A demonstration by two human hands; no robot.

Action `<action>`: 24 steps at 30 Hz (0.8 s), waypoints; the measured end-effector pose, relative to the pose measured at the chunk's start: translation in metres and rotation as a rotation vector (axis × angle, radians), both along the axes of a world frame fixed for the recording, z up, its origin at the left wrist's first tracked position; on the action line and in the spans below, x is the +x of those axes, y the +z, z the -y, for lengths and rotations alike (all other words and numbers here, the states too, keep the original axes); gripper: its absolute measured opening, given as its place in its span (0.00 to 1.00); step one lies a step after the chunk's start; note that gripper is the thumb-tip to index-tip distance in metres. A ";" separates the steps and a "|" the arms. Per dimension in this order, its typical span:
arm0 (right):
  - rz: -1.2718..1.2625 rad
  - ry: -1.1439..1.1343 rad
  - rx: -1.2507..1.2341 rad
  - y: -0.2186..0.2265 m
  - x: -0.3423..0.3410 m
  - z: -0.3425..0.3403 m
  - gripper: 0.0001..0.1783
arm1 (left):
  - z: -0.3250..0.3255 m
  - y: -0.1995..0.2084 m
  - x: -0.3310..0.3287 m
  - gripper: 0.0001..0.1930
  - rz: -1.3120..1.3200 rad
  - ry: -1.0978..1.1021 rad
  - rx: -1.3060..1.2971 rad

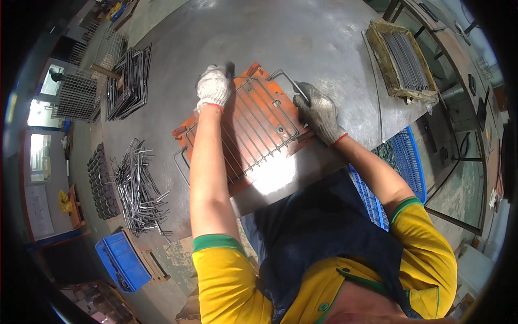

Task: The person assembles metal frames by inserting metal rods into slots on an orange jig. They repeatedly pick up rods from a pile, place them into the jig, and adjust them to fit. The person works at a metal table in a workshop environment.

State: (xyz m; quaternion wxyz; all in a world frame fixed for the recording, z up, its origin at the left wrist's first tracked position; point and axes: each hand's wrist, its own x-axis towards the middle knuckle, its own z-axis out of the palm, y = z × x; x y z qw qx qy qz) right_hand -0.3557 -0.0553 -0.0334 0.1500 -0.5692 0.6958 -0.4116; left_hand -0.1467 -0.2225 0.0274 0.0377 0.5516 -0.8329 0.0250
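A wire rack (260, 121) of parallel rods lies on an orange jig plate (288, 114) on the metal table. My right hand (319, 110), in a dirty grey glove, is closed round the bent wire handle (286, 75) at the rack's right end. My left hand (213, 87), in a whiter knitted glove, is closed at the plate's far left edge. What its fingers hold is hidden; a dark blurred bit shows beside them. My left forearm covers part of the rack. Another bent wire handle (181, 162) sticks out at the rack's left end.
On the metal table (259, 32), wire frames (128, 83) are stacked at the left, with a heap of bent rods (139, 189) nearer me. A worn box of straight rods (406, 59) stands far right. Blue crates (407, 162) sit below the right edge, another blue bin (123, 262) lower left.
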 end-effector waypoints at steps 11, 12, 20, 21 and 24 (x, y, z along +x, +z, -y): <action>-0.039 0.129 -0.013 0.027 -0.008 -0.003 0.22 | -0.004 0.026 0.024 0.14 -0.177 -0.200 -0.417; 0.342 0.202 0.200 0.041 -0.015 -0.006 0.24 | -0.012 0.032 0.022 0.13 -0.479 -0.040 -0.265; 0.176 0.539 0.152 0.104 -0.024 -0.030 0.21 | -0.145 0.074 -0.085 0.14 -1.238 0.048 0.577; 0.041 0.566 -0.119 0.077 -0.028 -0.029 0.19 | -0.142 0.058 -0.084 0.16 -1.256 -0.091 0.485; -0.487 0.592 -0.347 0.088 -0.079 -0.043 0.11 | -0.160 0.056 -0.069 0.22 -1.077 -0.115 0.409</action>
